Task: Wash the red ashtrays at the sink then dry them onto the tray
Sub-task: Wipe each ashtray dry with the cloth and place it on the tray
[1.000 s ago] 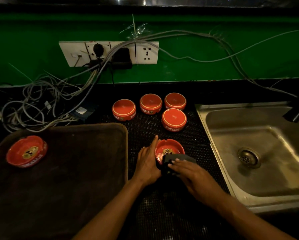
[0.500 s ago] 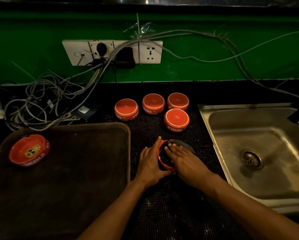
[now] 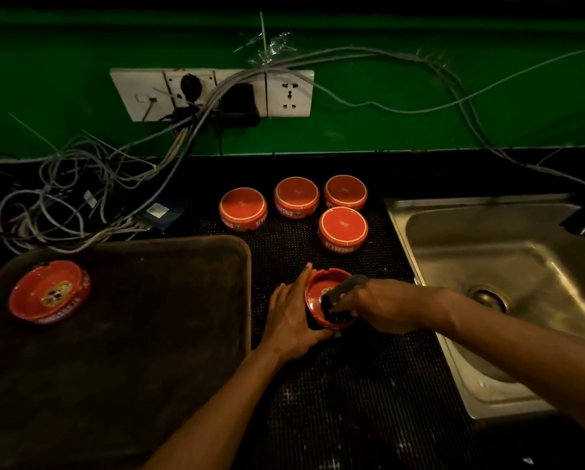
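**Ashtray wiped on the mat between tray and sink**

The left hand [image 3: 292, 315] cupped the near-left side of a red ashtray [image 3: 321, 290] that stood tilted on the black mesh mat [image 3: 345, 385], fingers lying along its outer wall and thumb curled under its near rim. The right hand [image 3: 382, 305] gripped a dark cloth [image 3: 343, 291] and pressed it into the ashtray's bowl, fingers curled round the fabric.

The work spot was hemmed on both sides: the raised edge of the brown tray [image 3: 248, 283] ran just beside the left hand, and the steel rim of the sink [image 3: 416, 266] lay near the right wrist. The mat nearer the person lay bare.

Beyond the hands, four ashtrays sat upside down on the mat: a left one [image 3: 243, 206], a middle one [image 3: 296, 195], a right one [image 3: 345, 191] and a nearer one [image 3: 343, 227], this last just beside the sink's edge. "SINGARAJA" could be read inverted on the nearer one's wall, and in part on the left and middle ones.

A finished ashtray [image 3: 48, 291] rested upright in the tray's far-left corner, a gold emblem in its bowl and white lettering along its near wall, too blurred to be sure of.
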